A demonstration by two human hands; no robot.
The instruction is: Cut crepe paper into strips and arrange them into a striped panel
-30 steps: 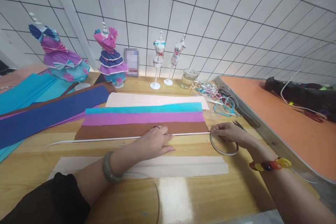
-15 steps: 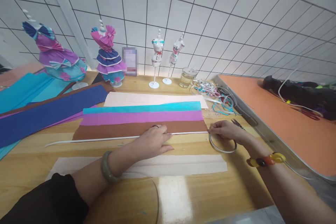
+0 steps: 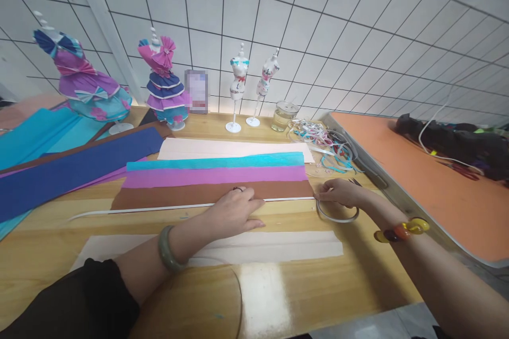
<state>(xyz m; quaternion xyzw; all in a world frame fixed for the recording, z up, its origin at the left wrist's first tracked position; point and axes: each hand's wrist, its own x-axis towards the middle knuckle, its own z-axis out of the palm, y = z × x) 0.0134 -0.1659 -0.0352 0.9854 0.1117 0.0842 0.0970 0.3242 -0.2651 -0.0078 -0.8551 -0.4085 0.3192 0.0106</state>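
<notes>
A narrow white strip of tape [image 3: 167,208] runs along the near edge of a brown crepe paper sheet [image 3: 159,196]. My left hand [image 3: 234,212] lies over the strip at mid-length, fingers stretched out and pressing on it. At the sheet's right end, my right hand [image 3: 334,192] pinches the strip; a thin ring-shaped tape roll [image 3: 338,220] hangs below those fingers. The strip's left end reaches past the paper onto the table. Behind the brown sheet show bands of purple paper [image 3: 214,176] and turquoise paper [image 3: 214,161]. Small scissors [image 3: 355,182] sit partly hidden behind my right wrist.
Pale paper strips [image 3: 278,248] lie nearer me and at the back. Navy paper [image 3: 79,175] covers the left. Two dressed mannequins [image 3: 165,85], two small bare ones [image 3: 239,82], a glass cup [image 3: 283,116] and tangled ribbon scraps [image 3: 318,135] stand or lie along the back.
My left hand has slid slightly right along the strip. My right hand keeps nearly the same spot at the sheet's end, with the ring tilted a little flatter.
</notes>
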